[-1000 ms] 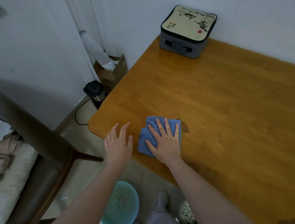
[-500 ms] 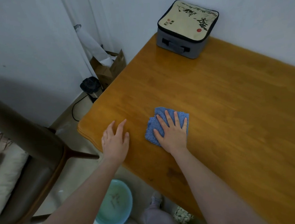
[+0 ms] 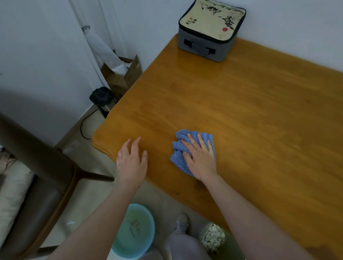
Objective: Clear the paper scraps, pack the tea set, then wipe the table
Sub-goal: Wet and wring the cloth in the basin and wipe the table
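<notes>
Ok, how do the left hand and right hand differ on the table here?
The left hand holds nothing, at the table's near edge; the right hand presses the blue cloth flat. The left hand's fingers are loosely spread; the right hand's fingers lie straight over the cloth. Both are palm-down and open.

Left hand [image 3: 131, 163] and right hand [image 3: 199, 158] face palm-down.

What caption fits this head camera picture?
Wiping time: right hand presses cloth on table, left hand open beside it.
</notes>
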`<state>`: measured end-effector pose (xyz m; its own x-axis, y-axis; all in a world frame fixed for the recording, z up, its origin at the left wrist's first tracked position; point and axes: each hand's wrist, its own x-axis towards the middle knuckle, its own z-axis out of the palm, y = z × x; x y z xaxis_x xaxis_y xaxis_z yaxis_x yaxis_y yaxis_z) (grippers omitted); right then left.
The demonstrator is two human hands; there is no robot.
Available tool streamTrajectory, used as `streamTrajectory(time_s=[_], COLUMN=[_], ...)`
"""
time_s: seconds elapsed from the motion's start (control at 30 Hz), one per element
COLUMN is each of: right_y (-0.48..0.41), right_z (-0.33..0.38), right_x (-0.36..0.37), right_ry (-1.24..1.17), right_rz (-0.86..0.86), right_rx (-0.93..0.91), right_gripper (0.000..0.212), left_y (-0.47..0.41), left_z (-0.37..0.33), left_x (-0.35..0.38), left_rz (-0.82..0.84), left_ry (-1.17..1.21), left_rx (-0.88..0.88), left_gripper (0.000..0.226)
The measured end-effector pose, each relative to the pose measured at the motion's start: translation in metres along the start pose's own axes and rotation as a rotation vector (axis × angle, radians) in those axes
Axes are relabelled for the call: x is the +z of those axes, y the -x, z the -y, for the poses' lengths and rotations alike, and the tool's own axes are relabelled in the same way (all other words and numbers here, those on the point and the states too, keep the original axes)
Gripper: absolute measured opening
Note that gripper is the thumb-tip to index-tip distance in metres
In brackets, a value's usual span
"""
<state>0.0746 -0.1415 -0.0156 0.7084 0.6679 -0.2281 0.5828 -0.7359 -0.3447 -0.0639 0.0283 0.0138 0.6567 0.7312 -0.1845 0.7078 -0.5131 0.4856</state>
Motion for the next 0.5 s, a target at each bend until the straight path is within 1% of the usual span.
streamTrajectory(time_s=[0.17, 0.27, 0.33, 0.43, 0.5], right_y=[0.026, 0.034, 0.042, 0.059, 0.068], right_z=[0.033, 0.045, 0.053, 0.057, 0.052], right_x=[0.016, 0.021, 0.026, 0.040, 0.047], right_ry=[0.046, 0.063, 0.077, 0.151, 0.222], right_rz=[0.061, 0.074, 0.069, 0.010, -0.024], right_rx=[-0.025, -0.003, 0.007, -0.027, -0.064], right_gripper=[0.048, 0.050, 0.058, 0.075, 0.074], left_y=[0.022, 0.035, 0.044, 0.059, 0.069], left_z=[0.009, 0.016, 0.021, 0.027, 0.031], left_x=[-0.002, -0.006, -0.008, -0.006, -0.004], left_rz=[0.004, 0.000, -0.001, 0.006, 0.007], left_ry=[0.018, 0.017, 0.036, 0.046, 0.043], left_rx=[0.039, 0.066, 0.068, 0.090, 0.110], left_gripper=[0.050, 0.050, 0.050, 0.051, 0.051])
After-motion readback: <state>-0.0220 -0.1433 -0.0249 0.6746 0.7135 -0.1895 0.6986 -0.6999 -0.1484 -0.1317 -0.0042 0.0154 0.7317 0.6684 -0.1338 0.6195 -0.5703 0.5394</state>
